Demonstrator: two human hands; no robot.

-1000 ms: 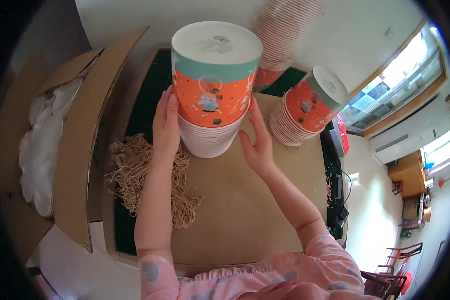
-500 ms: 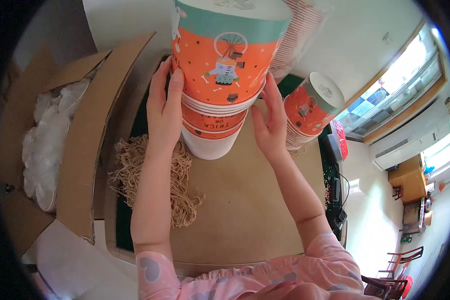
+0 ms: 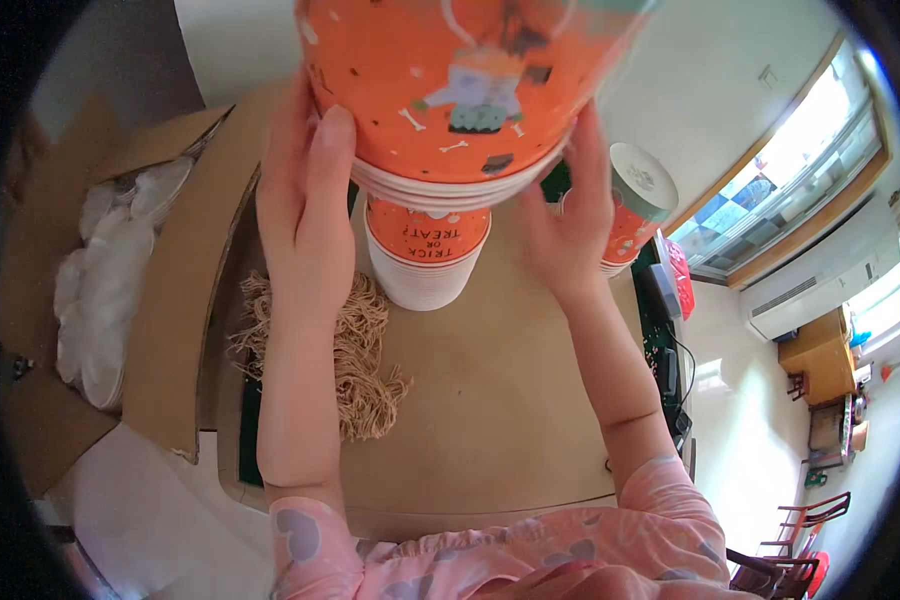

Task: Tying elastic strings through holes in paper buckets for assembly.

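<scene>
Between my left hand [image 3: 315, 190] and my right hand [image 3: 570, 220] is a short nested stack of orange paper buckets [image 3: 410, 120], upside down, with white rims. Its top runs out of view. My fingers press on opposite sides near the rims, and the right ones are slightly blurred. Below the raised buckets stands another nested stack of paper buckets [image 3: 430, 240] on the table, orange at the top with many white rims beneath. Beside my left forearm lies a loose bundle of beige twine [image 3: 370, 385].
The brown table [image 3: 500, 400] has a green edge. Another stack of orange buckets [image 3: 630, 225] with a green band stands behind my right hand. At left, an open cardboard box [image 3: 175, 330] holds white plastic-wrapped things [image 3: 110, 290]. A red package [image 3: 678, 280] sits at the right edge.
My hands have lifted the top orange buckets up and closer, off the stack beneath. More of the lower stack's printed orange side now shows.
</scene>
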